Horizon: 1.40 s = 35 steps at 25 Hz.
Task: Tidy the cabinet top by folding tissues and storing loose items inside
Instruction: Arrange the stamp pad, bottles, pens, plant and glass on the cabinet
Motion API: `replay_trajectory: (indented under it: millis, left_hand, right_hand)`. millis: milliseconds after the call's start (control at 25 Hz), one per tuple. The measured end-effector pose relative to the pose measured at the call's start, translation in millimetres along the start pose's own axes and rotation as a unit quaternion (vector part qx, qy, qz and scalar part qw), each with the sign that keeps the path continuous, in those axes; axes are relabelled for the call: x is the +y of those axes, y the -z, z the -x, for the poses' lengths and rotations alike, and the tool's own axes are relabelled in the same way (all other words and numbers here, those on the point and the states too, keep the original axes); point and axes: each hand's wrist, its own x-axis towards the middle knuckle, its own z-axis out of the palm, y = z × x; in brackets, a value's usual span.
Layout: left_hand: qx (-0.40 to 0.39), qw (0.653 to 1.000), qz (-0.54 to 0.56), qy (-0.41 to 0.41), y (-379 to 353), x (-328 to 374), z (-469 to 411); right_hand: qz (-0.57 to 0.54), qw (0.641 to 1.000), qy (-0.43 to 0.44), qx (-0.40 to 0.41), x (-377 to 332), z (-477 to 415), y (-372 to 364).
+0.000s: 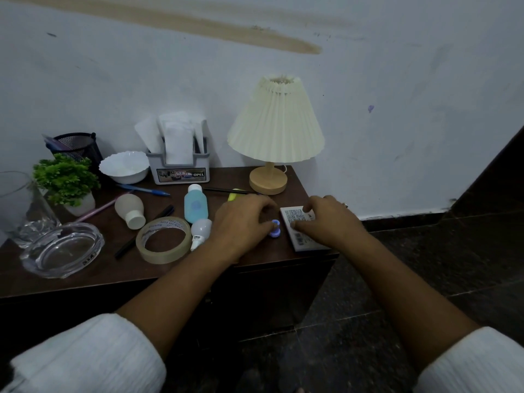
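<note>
Palm-down, left hand (241,222) pinches blue item (275,232); right hand (329,219) grips white box (304,240).

2 bulbs (130,209) (200,232), 1 lamp (276,123), 1 tape roll (164,240), 1 blue bottle (195,205), 1 white box (292,215), 1 small blue piece (275,228)

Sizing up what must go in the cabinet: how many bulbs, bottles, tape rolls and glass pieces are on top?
Bulbs: 2 (large frosted bulb, small bulb)
Bottles: 1 (blue bottle)
Tape rolls: 1 (tape roll)
Glass pieces: 2 (ashtray, vase)
Total: 6
</note>
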Motion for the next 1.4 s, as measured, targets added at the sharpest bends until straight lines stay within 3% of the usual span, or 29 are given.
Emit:
replay_trajectory:
  millis: [160, 360, 720, 960, 1160, 1400]
  left_hand:
    - [0.065, 0.996, 0.055, 0.016, 37.7, -20.7, 9.3]
    - [0.134, 0.986, 0.082, 0.06, 73.8, -71.9, 35.6]
    - [0.128, 0.985, 0.039, 0.108, 99.9, -109.5, 65.2]
    - [0.097, 0.988, 0.021, 0.117, 99.9, -121.1, 80.5]
    - [0.114, 0.983, 0.053, 0.135, 99.8, -122.3, 74.1]
    - [0.126, 0.978, 0.019, 0.163, 95.5, -125.2, 58.2]
  right_hand:
    - [-0.077, 0.992, 0.069, 0.077, -22.9, 2.5, 12.1]
    - [-0.15, 0.962, 0.216, 0.071, -70.9, 8.4, 6.4]
    - [0.03, 0.93, 0.362, -0.061, -141.9, -3.2, -27.2]
    - [0.074, 0.928, 0.359, -0.071, -155.2, -11.5, -37.0]
    - [-0.035, 0.948, 0.313, -0.041, -147.9, -16.9, -13.7]
    - [0.036, 0.926, 0.337, -0.165, -149.8, -11.9, -21.5]
